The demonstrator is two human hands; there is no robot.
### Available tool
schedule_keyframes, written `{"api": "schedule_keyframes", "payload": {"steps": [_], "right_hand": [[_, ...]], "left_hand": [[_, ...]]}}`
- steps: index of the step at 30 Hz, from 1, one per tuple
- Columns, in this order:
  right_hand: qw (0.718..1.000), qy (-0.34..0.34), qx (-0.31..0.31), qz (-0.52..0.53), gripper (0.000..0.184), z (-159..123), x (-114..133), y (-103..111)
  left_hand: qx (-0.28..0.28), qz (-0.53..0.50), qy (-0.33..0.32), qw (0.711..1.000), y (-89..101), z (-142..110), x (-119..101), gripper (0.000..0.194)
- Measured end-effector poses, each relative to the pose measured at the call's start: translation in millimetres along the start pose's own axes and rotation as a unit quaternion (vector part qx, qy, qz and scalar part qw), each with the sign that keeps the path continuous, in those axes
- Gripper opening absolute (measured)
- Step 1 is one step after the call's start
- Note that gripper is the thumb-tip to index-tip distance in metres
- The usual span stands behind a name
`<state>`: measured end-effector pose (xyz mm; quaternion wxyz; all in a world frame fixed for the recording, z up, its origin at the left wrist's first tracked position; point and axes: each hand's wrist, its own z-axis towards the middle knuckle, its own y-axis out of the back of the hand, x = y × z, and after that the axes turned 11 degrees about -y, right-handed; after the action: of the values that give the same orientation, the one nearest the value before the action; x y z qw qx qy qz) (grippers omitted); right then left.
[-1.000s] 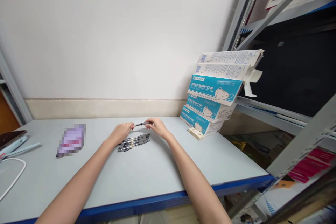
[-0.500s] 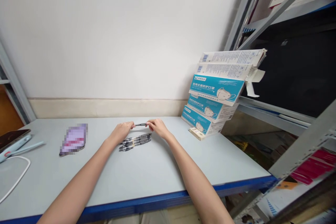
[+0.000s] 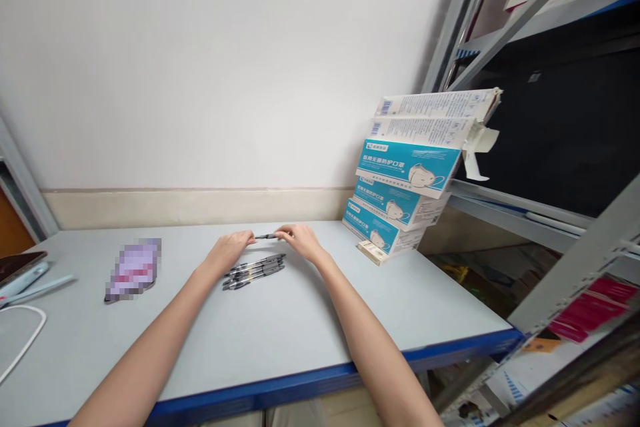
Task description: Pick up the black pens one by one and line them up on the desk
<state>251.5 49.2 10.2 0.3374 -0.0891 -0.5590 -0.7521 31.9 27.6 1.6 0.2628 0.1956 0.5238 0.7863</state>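
Held between both hands is a pen with a dark grip, lying level just above or on the far part of the table; I cannot tell which. My left hand pinches its left end, and my right hand pinches the right end, fingers closed. Nearer to me, between my forearms, several clear-barrelled pens with dark grips lie side by side on the light grey table. The left wrist partly covers their left ends.
On the right stands a stack of blue-and-white mask boxes, a small box before it. A blurred-out purple item lies left. Further left are a light blue device and a white cable. Metal shelving borders the right side.
The camera view has shifted slightly, so the boxes and table items appear a little further left. Both hands keep their hold on the pen, with hardly any movement.
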Motion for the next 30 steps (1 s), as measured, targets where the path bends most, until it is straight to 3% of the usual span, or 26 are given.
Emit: {"api": "schedule_keyframes", "payload": {"steps": [3,5,8,11,13,16,19,21,23,26,30], "right_hand": [[0.999,0.040,-0.012,0.014,0.027,0.3,0.6,-0.9],[1.000,0.023,-0.002,-0.003,0.016,0.3,2.0,-0.3],[1.000,0.007,0.022,-0.009,0.020,0.1,4.8,0.1],[0.998,0.058,0.020,0.015,0.027,0.1,7.6,-2.1],[0.997,0.069,0.025,0.023,0.018,0.2,9.3,-4.2],[0.997,0.053,0.043,0.044,0.021,-0.2,10.8,-6.6],[0.996,0.067,0.026,0.061,0.027,-0.7,10.8,-7.6],[0.996,0.076,0.012,0.054,0.021,-0.8,10.6,-7.5],[0.996,0.073,0.007,0.046,0.017,-0.7,10.3,-6.8],[0.997,0.056,-0.004,0.048,0.020,-0.2,9.3,-4.8],[0.999,0.044,-0.005,0.029,0.020,0.4,6.5,-2.6]], "left_hand": [[0.008,-0.001,-0.003,1.000,-0.3,0.5,-1.2,0.028],[0.008,0.001,-0.006,1.000,-0.1,1.2,-2.2,0.030],[0.005,0.000,-0.004,1.000,-0.8,2.6,-3.6,0.032],[0.003,-0.008,-0.005,1.000,-2.4,3.6,-4.0,0.032],[-0.003,-0.007,-0.006,1.000,-2.8,3.5,-3.8,0.032],[-0.018,-0.009,-0.002,1.000,-1.9,2.2,-4.2,0.034],[-0.034,-0.025,0.001,0.999,-0.2,1.1,-6.6,0.033],[-0.047,-0.037,-0.005,0.998,1.4,1.3,-8.2,0.033],[-0.075,-0.062,-0.003,0.995,3.8,2.2,-8.0,0.034],[-0.104,-0.155,0.052,0.981,7.5,4.2,-2.4,0.043],[-0.036,-0.272,0.073,0.959,8.0,5.3,6.5,0.044]]}}
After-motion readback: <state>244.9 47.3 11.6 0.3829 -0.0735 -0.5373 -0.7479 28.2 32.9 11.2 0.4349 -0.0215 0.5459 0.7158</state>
